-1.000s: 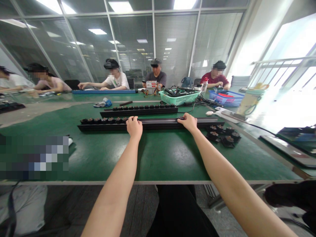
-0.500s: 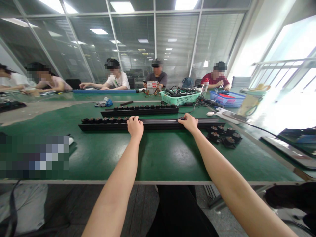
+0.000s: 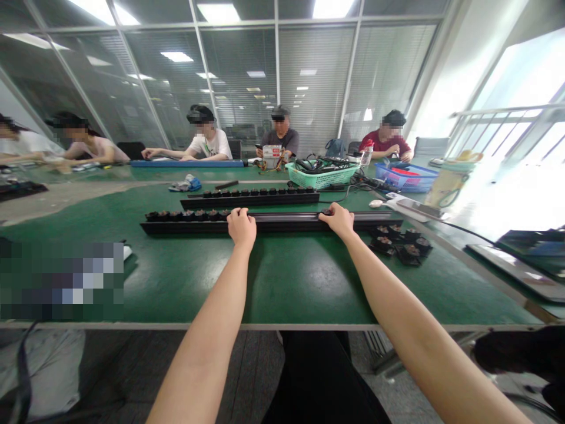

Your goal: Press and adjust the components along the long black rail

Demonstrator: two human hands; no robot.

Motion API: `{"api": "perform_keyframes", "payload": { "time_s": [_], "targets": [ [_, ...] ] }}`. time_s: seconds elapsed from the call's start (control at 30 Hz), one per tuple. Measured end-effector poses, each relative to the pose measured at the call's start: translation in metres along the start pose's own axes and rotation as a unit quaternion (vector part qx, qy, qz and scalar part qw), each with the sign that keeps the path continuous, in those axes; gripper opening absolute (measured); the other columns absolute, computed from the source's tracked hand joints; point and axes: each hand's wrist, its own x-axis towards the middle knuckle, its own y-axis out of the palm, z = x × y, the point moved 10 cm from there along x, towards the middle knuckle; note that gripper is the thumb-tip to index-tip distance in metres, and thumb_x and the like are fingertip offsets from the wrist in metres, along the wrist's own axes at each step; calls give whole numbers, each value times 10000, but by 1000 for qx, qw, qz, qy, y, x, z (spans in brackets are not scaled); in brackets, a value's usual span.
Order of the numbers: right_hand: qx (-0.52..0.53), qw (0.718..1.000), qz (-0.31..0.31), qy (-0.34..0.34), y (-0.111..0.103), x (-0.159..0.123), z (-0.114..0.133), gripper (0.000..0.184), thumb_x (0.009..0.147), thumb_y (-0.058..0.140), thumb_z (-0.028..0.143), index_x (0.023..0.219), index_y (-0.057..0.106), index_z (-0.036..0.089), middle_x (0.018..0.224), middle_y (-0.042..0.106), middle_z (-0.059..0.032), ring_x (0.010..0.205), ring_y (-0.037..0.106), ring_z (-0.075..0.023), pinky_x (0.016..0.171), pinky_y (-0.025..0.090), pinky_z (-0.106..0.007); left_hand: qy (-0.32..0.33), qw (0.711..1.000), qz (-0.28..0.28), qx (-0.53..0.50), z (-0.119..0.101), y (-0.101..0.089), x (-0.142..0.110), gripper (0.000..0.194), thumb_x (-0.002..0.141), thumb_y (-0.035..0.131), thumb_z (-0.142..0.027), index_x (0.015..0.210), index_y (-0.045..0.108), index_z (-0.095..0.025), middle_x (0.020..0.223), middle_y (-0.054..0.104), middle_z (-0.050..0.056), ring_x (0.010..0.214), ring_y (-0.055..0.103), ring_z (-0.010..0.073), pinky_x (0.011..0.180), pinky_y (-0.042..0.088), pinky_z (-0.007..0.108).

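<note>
Left hand (image 3: pixel 241 228) and right hand (image 3: pixel 338 221) sit well apart on the long black rail (image 3: pixel 286 223), fingers (image 3: pixel 237 214) curled over its top; can't tell if gripping. Second black rail (image 3: pixel 249 199) lies parallel just beyond.

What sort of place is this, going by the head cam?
Probably an electronics assembly workroom: people sit along long green-topped benches, a green basket holds black cables, and long black rails carry rows of small dark components.
</note>
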Motion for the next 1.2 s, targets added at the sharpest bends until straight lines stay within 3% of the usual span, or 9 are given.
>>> {"api": "perform_keyframes", "payload": {
  "time_s": [0.27, 0.53, 0.97, 1.2],
  "targets": [
    [6, 999, 38, 2, -3, 4, -5, 302, 816, 707, 516, 817, 566, 249, 922, 736, -44, 901, 666, -258, 765, 388, -330, -2, 1000, 0, 0, 0, 1, 1, 383, 972, 489, -195, 1295, 694, -192, 1414, 605, 117, 1293, 524, 326, 1048, 513, 417],
    [1, 998, 47, 29, 2, 4, -10, 346, 826, 683, 562, 884, 579, 237, 976, 748, -49, 1017, 673, -288, 995, 353, -432, 0, 1000, 0, 0, 2, 3, 2, 380, 973, 494, -198, 1297, 693, -190, 1422, 600, 123, 1293, 525, 324, 1048, 518, 428],
    [-34, 998, 34, 42, 4, 3, -10, 378, 843, 639, 557, 987, 609, 209, 1063, 751, -114, 1094, 662, -313, 1017, 339, -432, 1, 1000, 2, 0, 0, 1, 1, 387, 970, 489, -190, 1302, 689, -188, 1408, 604, 125, 1292, 522, 325, 1062, 509, 428],
    [-25, 999, 31, 32, 3, 4, -11, 356, 835, 641, 548, 970, 602, 220, 1037, 750, -99, 1072, 662, -314, 999, 348, -427, -3, 1000, 5, -8, 0, 1, 1, 382, 969, 490, -198, 1297, 687, -199, 1418, 593, 130, 1304, 513, 331, 1059, 512, 442]
  ]
}}
